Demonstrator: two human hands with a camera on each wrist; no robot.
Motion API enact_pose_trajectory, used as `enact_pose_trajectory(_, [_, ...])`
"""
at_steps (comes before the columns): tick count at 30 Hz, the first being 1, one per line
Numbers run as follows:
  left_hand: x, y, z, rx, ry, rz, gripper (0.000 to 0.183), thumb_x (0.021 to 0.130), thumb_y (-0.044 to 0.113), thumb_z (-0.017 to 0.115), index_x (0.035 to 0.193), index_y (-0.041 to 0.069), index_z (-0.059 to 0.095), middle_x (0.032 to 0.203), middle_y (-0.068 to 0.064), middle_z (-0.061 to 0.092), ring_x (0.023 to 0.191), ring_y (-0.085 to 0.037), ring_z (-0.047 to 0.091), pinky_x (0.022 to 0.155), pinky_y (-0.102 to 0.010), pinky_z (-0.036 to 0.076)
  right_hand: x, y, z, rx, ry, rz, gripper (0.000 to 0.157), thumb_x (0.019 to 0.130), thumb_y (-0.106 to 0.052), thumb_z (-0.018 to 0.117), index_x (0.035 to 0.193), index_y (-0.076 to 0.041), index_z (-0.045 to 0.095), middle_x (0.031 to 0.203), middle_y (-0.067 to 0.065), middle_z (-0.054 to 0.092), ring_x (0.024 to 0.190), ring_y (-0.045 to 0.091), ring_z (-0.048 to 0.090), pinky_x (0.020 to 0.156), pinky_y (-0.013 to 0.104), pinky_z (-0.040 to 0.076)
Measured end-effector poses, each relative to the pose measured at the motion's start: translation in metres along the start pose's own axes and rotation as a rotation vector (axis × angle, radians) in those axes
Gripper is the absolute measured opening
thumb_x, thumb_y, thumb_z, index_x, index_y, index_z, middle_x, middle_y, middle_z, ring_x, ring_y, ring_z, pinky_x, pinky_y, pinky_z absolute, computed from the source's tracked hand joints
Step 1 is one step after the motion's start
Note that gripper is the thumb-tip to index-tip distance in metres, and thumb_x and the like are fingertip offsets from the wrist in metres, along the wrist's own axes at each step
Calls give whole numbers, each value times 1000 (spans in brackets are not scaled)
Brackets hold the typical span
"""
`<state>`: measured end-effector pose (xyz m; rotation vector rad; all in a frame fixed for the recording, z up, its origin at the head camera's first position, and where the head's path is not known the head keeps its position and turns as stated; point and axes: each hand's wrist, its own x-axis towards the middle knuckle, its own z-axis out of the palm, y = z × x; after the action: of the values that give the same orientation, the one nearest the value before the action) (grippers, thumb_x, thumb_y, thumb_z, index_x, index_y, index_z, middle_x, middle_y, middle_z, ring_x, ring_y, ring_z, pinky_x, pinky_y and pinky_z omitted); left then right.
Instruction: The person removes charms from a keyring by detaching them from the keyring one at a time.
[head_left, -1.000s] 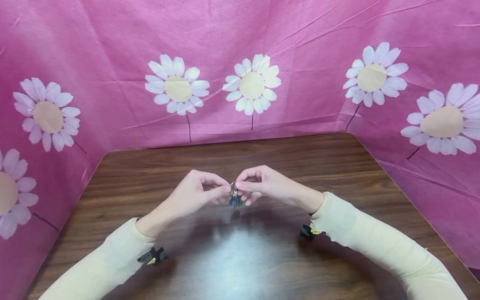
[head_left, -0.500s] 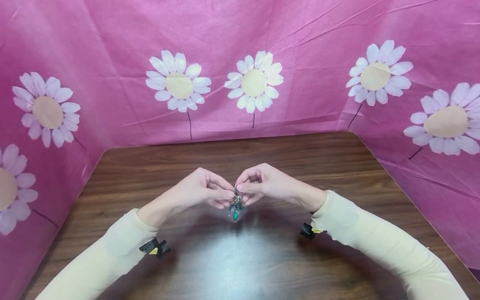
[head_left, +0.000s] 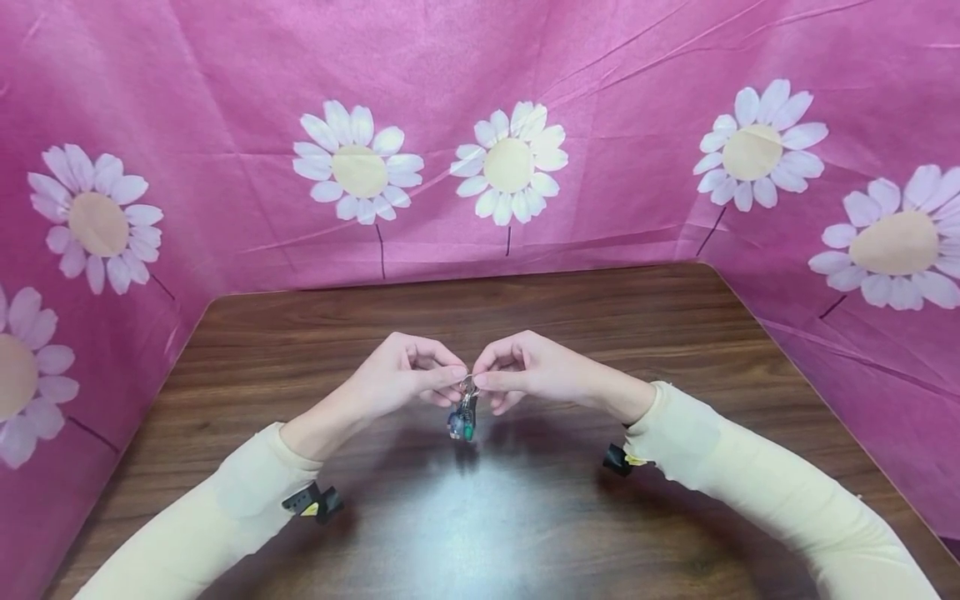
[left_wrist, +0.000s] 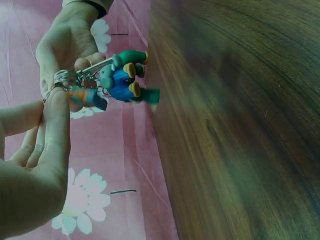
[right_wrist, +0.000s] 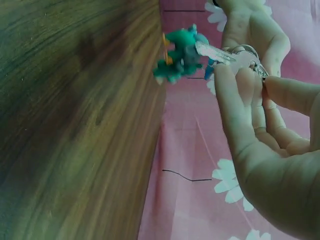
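In the head view, a keychain (head_left: pixel 461 422) hangs between both hands, above the table. My left hand (head_left: pixel 401 377) pinches its metal ring between thumb and fingertips, from the left. Opposite, my right hand (head_left: pixel 534 372) pinches the ring part with thumb and forefinger. The left wrist view shows several metal rings (left_wrist: pixel 64 77) bunched together, with small green and blue figurine charms (left_wrist: pixel 122 86) dangling from them. A silver key (right_wrist: pixel 214 52) shows beside a green charm (right_wrist: pixel 181 42) in the right wrist view. Fingertips hide exactly where each hand grips the rings.
A brown wood-grain table (head_left: pixel 600 317) lies under the hands. Pink cloth (head_left: pixel 622 150) printed with white flowers closes off its back and sides. Small black cameras sit at both wrists, the left wrist camera (head_left: pixel 311 502) just below the cream sleeve (head_left: pixel 225 492).
The charms have dropped lower beneath the fingers and swung slightly left. My left hand shifted right and down, then up a little. Both hands keep pinching the rings.
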<state>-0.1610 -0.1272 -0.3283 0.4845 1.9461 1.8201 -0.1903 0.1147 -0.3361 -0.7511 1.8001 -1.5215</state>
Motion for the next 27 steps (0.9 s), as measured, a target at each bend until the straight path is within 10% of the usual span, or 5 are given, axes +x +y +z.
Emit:
enact_pose_trajectory(18, [-5,0,-2,2,67,-6,19,94,8,72,105,-7,73,92,-20,74,82,-26,73,79,-43,62,2,-7,1,207,102,14,12,101,-10,61,108,-1,64,88,15,64,66,16,64,73,46,63])
enact_pose_trajectory(27, [-4,-3,0,56,65,-43,19,94,10,73,103,-6,73,87,-15,72,77,-23,71,76,-44,63,0,-8,-4,-96,27,76,23,101,-26,66,108,-5,71,89,17,68,63,19,63,58,44,61])
